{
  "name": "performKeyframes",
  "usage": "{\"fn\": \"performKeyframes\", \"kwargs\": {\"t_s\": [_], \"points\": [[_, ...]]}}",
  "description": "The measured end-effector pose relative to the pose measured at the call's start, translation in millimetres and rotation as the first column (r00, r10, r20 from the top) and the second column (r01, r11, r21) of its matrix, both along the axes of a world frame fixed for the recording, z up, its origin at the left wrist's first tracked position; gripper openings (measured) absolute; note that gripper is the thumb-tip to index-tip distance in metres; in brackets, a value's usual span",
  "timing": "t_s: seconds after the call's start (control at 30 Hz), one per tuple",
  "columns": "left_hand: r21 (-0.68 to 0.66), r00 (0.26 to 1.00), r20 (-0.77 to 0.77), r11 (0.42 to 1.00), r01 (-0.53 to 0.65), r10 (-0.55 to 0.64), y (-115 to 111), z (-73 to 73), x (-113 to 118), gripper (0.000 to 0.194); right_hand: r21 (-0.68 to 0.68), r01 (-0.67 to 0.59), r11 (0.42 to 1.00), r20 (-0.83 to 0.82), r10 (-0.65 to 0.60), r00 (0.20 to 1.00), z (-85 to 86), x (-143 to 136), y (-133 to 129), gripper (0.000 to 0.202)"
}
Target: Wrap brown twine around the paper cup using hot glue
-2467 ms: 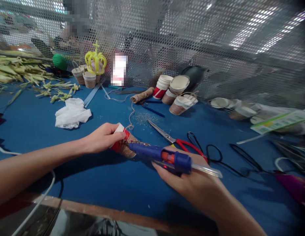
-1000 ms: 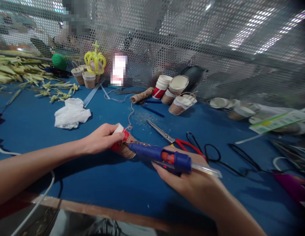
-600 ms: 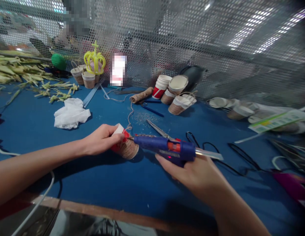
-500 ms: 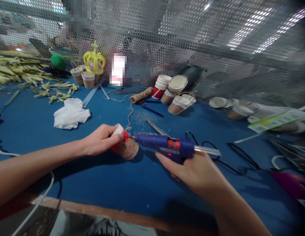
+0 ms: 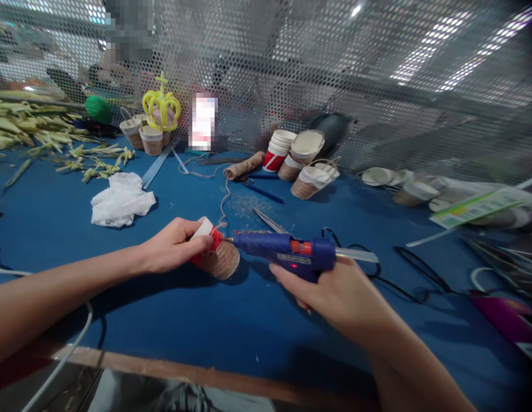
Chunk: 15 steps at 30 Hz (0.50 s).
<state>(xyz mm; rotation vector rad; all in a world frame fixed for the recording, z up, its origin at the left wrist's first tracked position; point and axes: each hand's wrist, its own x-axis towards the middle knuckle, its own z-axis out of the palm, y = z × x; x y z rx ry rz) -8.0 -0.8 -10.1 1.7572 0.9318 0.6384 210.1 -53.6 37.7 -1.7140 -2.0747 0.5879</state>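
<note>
A paper cup (image 5: 214, 254), red and white near its rim and wound with brown twine toward its base, lies on its side on the blue table (image 5: 197, 320), its long axis running from upper left to lower right. The left hand (image 5: 173, 246) wraps its fingers around the rim end. From the right, the right hand (image 5: 334, 292) closes on the grip of a blue glue gun (image 5: 287, 252), whose nozzle points left and touches the cup's twine-wound upper side. A loose twine strand (image 5: 225, 197) trails away behind. Scissors (image 5: 270, 220) lie just beyond the gun, and crumpled white tissue (image 5: 119, 200) sits well to the left.
</note>
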Motion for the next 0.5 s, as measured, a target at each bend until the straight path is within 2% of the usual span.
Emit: {"fn": "performKeyframes", "kwargs": {"t_s": [0.23, 0.37, 0.5], "points": [[-0.018, 1.000, 0.004, 1.000, 0.005, -0.005, -0.6, -0.6, -0.7, 0.030, 0.015, -0.049, 0.999, -0.026, 0.049, 0.998, -3.3, 1.4, -2.1, 0.027], [-0.029, 1.000, 0.006, 1.000, 0.002, -0.002, -0.4, -1.3, -0.5, 0.032, 0.066, -0.101, 0.993, 0.005, 0.100, 0.995, -4.0, 2.9, -2.4, 0.031], [-0.035, 1.000, 0.003, 0.999, -0.009, 0.009, -0.1, -1.4, -0.4, 0.031, 0.136, -0.099, 0.986, 0.038, 0.094, 0.995, -3.2, 3.3, -1.7, 0.029]]}}
